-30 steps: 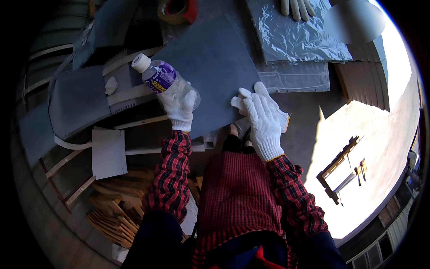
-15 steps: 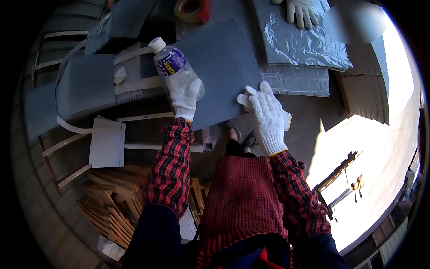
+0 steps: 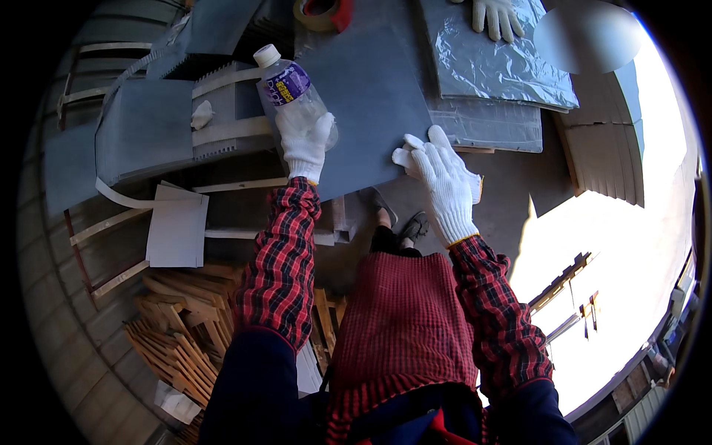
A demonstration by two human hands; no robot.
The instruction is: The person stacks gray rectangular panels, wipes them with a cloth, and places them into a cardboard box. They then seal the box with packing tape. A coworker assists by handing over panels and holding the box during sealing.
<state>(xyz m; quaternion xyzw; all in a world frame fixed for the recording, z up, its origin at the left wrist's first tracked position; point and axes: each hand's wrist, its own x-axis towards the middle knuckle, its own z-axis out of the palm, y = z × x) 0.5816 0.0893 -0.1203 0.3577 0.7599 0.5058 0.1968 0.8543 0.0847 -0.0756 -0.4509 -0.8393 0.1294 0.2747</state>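
My left hand (image 3: 302, 144), in a white knit glove, is closed round the lower part of a clear plastic bottle (image 3: 308, 102). The bottle has a white cap and a purple label, and tilts to the upper left over a dark grey flat sheet (image 3: 371, 96). My right hand (image 3: 445, 193), gloved alike, is at the sheet's right near corner. From beneath it juts a second cuff with a yellow hem, seemingly a loose white glove (image 3: 475, 185) held in that hand; the palm side is hidden.
At the far right, another person's gloved hand (image 3: 495, 16) rests on a plastic-wrapped stack (image 3: 497, 70). A tape roll (image 3: 320, 16) lies at the far edge. Strapped grey panels (image 3: 144, 122) are on the left. Wooden pieces (image 3: 178, 348) are piled lower left, with stacked boards (image 3: 601, 144) at right.
The whole view has shifted a little, so the sheet and the stack appear slightly higher. Both hands keep their hold and nearly the same place over the sheet.
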